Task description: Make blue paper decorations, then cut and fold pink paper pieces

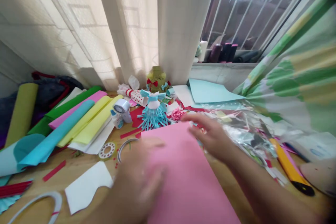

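Home craft corner: leafy curtain [296,77], barred window [246,7], thread spools [226,52] on sill [236,65], paper rolls [63,128] on table [76,164].

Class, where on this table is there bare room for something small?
Bare wood shows between the left red strip and the white cutout, and between the pink sheet and the right forearm. It is crowded behind the sheet, around the turquoise fringed figure, and at right, around the clear plastic.

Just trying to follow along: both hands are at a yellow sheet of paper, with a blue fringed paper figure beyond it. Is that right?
Not quite: the sheet of paper at the left hand and right hand is pink, not yellow, as the head view shows. The blue fringed paper figure is indeed beyond it.
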Tool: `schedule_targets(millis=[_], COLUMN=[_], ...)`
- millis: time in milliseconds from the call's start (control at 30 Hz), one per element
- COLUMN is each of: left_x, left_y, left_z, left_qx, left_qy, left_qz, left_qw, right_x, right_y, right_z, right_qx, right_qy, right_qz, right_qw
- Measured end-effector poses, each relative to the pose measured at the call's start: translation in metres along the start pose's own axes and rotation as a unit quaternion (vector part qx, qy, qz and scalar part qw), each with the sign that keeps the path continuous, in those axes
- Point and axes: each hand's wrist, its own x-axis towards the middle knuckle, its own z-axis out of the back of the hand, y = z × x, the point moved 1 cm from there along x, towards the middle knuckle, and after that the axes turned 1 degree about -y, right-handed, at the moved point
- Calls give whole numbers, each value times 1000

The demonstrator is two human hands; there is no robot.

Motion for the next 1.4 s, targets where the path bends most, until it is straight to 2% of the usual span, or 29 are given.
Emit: schedule_targets(millis=[100,167,267,433,533,800,1100,1167,1233,1333,1400], left_x=[6,3,2,11,12,7,-4,-5,-6,-6,-6], left_y=[10,21,35,47,50,51,53,57,60,64,66], left_z=[-41,-59,-65,-45,-39,-46,-56,-58,-61,-65,-66], left_qx=[98,154,172,175,178,176,153,151,148,150,155], left_qy=[199,242,248,238,243,209,180,175,166,158,161], left_qz=[-76,-70,-83,-59,-39,-22,-86,-98,-114,-138,-149], left_qw=[972,955,950,954,953,962,968,968,968,966,963], right_x=[-4,-9,-15,-16,-11,-1,-8,-3,12,54,90], right_y=[-11,-21,-30,-26,-22,-24,-28,-30,-31,-27,-21], right_z=[-37,-58,-73,-79,-83,-89,-78,-72,-65,-60,-63], right_qx=[-96,-188,-235,-251,-242,-215,-192,-154,-113,-74,-68], right_qy=[106,154,187,204,216,188,216,179,99,0,-9], right_qz=[75,94,88,93,96,98,99,73,37,6,9], right_qw=[987,966,950,942,941,953,952,969,988,997,998])
